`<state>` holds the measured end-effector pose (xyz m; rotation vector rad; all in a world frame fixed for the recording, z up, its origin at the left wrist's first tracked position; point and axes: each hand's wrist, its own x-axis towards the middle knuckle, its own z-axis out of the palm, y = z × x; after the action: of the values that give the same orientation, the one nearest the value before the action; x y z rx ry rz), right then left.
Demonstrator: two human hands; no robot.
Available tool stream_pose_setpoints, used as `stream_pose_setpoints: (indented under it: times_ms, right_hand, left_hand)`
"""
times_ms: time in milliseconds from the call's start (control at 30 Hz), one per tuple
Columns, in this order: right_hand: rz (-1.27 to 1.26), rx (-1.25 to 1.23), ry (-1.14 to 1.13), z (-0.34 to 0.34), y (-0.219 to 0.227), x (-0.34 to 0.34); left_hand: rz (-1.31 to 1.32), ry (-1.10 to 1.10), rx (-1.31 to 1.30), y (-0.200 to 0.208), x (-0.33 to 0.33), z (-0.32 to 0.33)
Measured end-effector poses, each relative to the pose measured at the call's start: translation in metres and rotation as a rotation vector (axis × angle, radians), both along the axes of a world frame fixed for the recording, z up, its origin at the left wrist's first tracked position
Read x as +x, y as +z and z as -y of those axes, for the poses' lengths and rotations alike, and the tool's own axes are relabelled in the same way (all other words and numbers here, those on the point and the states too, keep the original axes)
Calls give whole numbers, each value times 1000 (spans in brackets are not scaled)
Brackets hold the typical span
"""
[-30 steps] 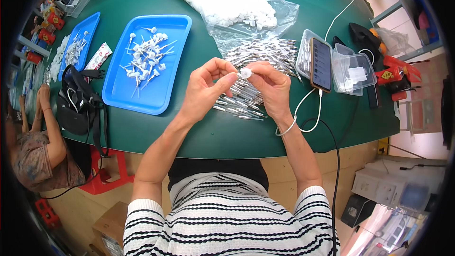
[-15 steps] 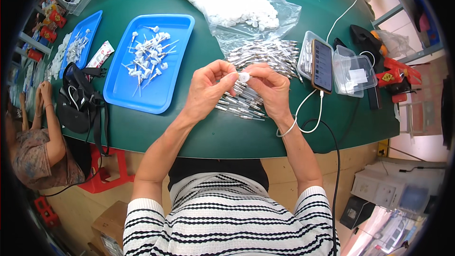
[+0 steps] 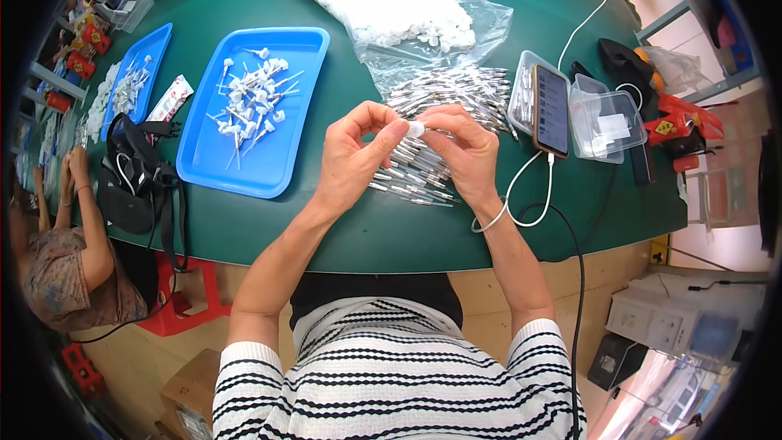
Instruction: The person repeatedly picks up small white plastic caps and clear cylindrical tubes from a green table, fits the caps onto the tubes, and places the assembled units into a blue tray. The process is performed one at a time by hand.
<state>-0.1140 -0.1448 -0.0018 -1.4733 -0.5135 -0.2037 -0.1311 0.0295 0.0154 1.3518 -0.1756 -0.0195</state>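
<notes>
Over the near middle of the table, my left hand (image 3: pixel 357 155) and my right hand (image 3: pixel 463 151) meet with fingertips pinched. Between them is a small white plastic cap (image 3: pixel 416 129), gripped from both sides. Whether a thin rod is joined to it, the fingers hide. Just below and beyond my hands lies a loose pile of slim metal-and-white rods (image 3: pixel 448 94). Farther back, a large clear bag (image 3: pixel 383 0) spills white caps toward the pile. To the left, a blue tray (image 3: pixel 281 167) holds several white-capped rods (image 3: pixel 252 102) lying in a heap.
On the right, a phone (image 3: pixel 552 110) leans on a clear container (image 3: pixel 525 73), its white cable running by my right wrist. Another clear box (image 3: pixel 607 122) stands beside it. A black bag (image 3: pixel 130 183) sits at the left edge, near a co-worker (image 3: pixel 77 269).
The cap between my fingers has tilted slightly and shifted a little left. Both hands keep nearly the same place and pinch.
</notes>
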Motion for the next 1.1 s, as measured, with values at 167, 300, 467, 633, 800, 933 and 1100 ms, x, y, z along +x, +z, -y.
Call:
stream_pose_setpoints:
  times_ms: [167, 300, 467, 633, 800, 933, 1100]
  right_hand:
    - [-33, 1, -20, -1, -2, -1]
    - [-96, 70, 13, -4, -5, -1]
    - [-257, 263, 120, -5, -12, -1]
    - [-363, 400, 172, -8, -11, -3]
    - [-251, 337, 145, -4, -10, -1]
    - [-94, 122, 103, -3, -5, -2]
    - [-204, 33, -75, 8, 8, -1]
  left_hand:
    - [-43, -36, -10, 0, -1, 0]
    - [-70, -62, -105, -6, -1, 3]
    - [-97, -48, -172, -8, -5, 10]
    - [-138, -27, -203, -10, -8, 12]
    - [-189, -70, -303, -3, -7, 13]
    - [-140, -153, -221, -1, -5, 12]
    - [-46, -1, -122, -1, 8, -22]
